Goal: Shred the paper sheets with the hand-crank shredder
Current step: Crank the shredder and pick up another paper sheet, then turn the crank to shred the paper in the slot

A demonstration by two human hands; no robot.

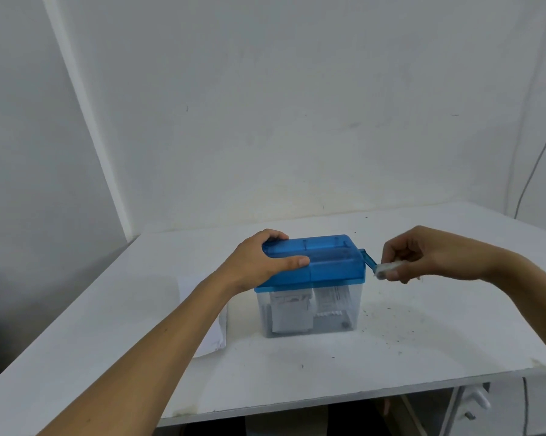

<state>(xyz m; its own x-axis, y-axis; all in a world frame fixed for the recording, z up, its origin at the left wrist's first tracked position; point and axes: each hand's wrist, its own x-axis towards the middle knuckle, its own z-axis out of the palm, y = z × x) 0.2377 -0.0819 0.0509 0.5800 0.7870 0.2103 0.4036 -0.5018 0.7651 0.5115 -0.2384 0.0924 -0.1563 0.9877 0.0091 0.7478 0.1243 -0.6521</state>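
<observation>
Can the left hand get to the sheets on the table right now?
Probably yes: the sheets lie bare under that forearm; the left hand need only release the shredder lid.

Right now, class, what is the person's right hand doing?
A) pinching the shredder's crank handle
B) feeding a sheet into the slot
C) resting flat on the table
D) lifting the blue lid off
A: the right hand pinches the pale crank handle at the right side of the shredder, while the left hand grips the blue lid.
</observation>
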